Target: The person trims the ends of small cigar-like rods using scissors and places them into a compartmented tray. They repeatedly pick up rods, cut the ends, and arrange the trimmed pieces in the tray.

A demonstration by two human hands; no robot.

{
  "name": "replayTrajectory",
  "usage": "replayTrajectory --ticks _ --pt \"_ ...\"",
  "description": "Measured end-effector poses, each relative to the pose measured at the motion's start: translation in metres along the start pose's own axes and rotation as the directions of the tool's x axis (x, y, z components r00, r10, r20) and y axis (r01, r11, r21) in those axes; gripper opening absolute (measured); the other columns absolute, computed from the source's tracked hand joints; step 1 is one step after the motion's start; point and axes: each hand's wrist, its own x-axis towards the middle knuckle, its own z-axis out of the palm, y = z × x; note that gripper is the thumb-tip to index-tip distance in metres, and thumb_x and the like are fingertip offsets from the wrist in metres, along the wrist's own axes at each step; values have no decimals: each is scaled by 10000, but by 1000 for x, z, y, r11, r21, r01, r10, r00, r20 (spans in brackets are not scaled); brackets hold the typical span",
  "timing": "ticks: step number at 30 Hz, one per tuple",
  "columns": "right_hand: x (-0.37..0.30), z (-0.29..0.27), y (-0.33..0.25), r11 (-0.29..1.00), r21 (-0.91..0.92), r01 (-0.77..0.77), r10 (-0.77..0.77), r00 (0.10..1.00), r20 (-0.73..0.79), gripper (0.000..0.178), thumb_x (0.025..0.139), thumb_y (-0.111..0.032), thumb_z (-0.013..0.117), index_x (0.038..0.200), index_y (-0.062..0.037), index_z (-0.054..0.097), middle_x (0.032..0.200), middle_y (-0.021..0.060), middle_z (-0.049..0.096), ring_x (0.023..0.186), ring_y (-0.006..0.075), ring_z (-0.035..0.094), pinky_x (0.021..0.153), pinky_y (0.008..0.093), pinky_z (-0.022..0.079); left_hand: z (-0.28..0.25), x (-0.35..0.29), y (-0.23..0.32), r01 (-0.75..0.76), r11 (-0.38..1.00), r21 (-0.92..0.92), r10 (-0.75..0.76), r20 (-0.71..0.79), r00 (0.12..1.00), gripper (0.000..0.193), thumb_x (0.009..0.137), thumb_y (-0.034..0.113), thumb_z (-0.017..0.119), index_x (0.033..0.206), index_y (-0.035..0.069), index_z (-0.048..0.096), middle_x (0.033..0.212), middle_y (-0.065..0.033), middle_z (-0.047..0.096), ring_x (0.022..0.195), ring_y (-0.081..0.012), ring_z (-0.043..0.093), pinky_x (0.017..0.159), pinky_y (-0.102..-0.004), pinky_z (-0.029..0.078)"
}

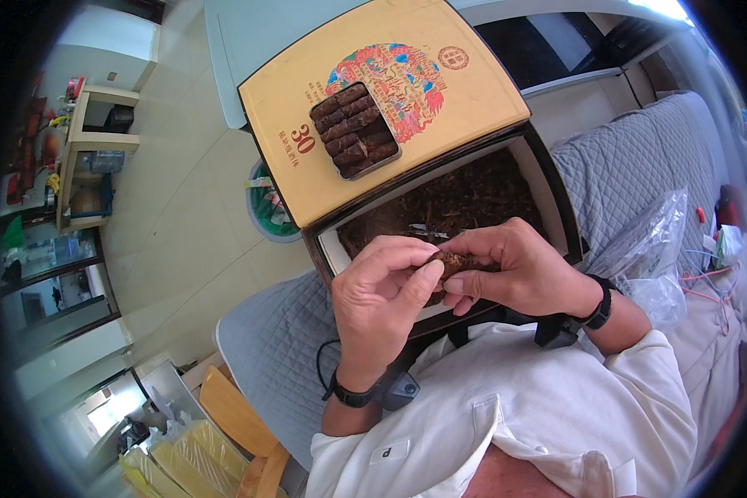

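My left hand (386,295) pinches the near end of a short, dark brown cigar (454,264) between thumb and fingertips. At its other end, my right hand (523,270) closes around the same roll, and ragged leaf shows at the tip between them. Both hands are above an open box (566,207) filled with loose, dark brown tobacco leaf (481,195). Among the leaf lies a small silvery metal tool (427,230), partly hidden by my fingers. Beyond it, a metal tin (398,153) with several short, dark cigars (353,124) rests on the yellow box lid (282,95).
A quilted grey cover (270,332) drapes the seat around me. Clear plastic bags (647,257) lie to the right. Left of the lid, a lined waste bin (272,212) stands on the tiled floor (187,149). Wooden shelves (83,141) stand further left.
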Motion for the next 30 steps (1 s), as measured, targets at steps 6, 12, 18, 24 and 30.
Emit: replayTrajectory --ticks 6,12,18,24,30 --pt "0 -6 -1 997 -65 -48 50 998 28 192 989 -94 676 930 86 706 821 92 739 735 126 726 659 254 591 -1 1 2 24 1000 -1 -24 10 1000 144 900 -81 703 1039 -47 715 1075 -100 660 905 -126 658 780 -255 575" --pt "-3 -5 -6 998 -64 -25 30 997 72 185 996 -81 660 963 95 707 831 102 732 719 132 725 642 253 599 -5 6 0 3 995 99 -26 236 971 212 932 24 727 1106 -88 679 1144 -110 635 909 -146 665 812 -277 573" --pt "-2 -4 -1 998 -23 -51 53 994 92 191 1005 -81 642 1004 96 711 843 111 733 734 147 740 645 257 615 3 5 3 -52 951 305 10 136 991 147 885 53 768 997 -38 739 994 -108 704 873 -198 694 759 -300 552" --pt "-3 -4 -3 996 -69 -61 66 994 84 195 1004 -78 641 944 97 704 823 106 736 734 145 743 631 251 607 1 6 -1 -102 978 182 85 100 991 100 901 22 748 986 -32 751 1030 -106 699 891 -172 686 768 -272 549" --pt "-4 -6 -3 978 -207 33 -12 995 103 202 990 -87 667 892 87 696 795 109 733 716 135 734 615 260 589 1 5 7 7 995 104 -16 92 996 100 892 -9 751 990 -4 770 1046 -106 717 929 -152 675 821 -266 551"
